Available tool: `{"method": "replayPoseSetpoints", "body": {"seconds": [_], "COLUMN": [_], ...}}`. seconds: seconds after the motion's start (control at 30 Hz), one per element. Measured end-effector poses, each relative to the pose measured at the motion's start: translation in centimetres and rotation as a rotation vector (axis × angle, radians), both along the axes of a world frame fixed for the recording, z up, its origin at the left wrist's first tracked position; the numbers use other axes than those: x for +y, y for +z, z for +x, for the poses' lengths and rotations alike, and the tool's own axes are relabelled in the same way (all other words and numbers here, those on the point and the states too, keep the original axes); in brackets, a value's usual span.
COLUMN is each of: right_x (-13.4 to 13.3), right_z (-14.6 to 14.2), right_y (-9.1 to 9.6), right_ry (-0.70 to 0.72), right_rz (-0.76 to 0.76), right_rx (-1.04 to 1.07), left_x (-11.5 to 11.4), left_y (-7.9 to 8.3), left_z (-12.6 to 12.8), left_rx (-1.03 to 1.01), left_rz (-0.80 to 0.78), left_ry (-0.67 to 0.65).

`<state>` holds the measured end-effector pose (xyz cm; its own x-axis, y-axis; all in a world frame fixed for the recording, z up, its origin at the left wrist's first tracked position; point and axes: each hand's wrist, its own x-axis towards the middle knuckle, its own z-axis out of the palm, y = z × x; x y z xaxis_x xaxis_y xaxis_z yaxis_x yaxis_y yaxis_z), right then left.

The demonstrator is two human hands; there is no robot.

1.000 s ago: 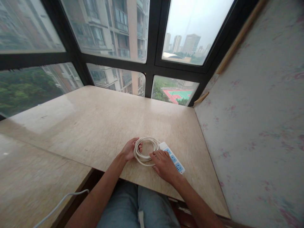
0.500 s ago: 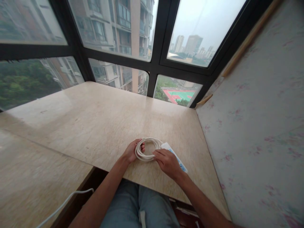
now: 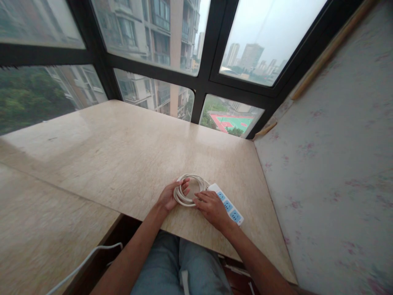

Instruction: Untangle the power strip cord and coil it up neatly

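Observation:
A white power cord is wound in a round coil above the near edge of the stone counter. My left hand grips the coil's left side, with the thumb over the strands and the fingertips showing inside the loop. At the coil's lower right, my right hand has its fingers bent against the strands; its thumb is hidden. Beside that hand lies a white power strip with blue sockets facing up, joined to the coil at its upper end. My right hand covers part of the strip's left edge.
The beige stone counter runs to dark-framed windows. A flower-patterned wall bounds the right side. At lower left, a white cable crosses the counter edge by an open gap. My legs are under the front edge.
My right hand has shifted slightly left along the coil, uncovering more of the power strip's sockets. My left hand stays on the coil. The view has tilted a little.

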<state>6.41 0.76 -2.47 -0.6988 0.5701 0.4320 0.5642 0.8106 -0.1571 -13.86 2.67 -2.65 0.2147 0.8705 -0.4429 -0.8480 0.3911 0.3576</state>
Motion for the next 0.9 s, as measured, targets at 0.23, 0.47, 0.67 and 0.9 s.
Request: {"method": "replayPoseSetpoints", "body": {"seconds": [0.23, 0.47, 0.67, 0.9], "right_x": [-0.4, 0.2, 0.4, 0.1], "right_z": [0.5, 0.4, -0.1, 2.5], "right_y": [-1.0, 0.2, 1.0, -0.4], "right_ry": [-0.013, -0.007, -0.078, -0.395], "right_rz": [-0.177, -0.334, -0.317, -0.122], "right_rx": [-0.072, -0.11, -0.035, 0.024], "left_x": [0.9, 1.0, 1.4, 2.6], "left_y": [0.5, 1.1, 0.9, 0.6], "left_z": [0.1, 0.7, 1.7, 3.5], "left_rx": [0.046, 0.18, 0.288, 0.446], "left_rz": [-0.148, -0.205, -0.158, -0.099], "left_ry": [-0.024, -0.015, 0.05, 0.137]}}
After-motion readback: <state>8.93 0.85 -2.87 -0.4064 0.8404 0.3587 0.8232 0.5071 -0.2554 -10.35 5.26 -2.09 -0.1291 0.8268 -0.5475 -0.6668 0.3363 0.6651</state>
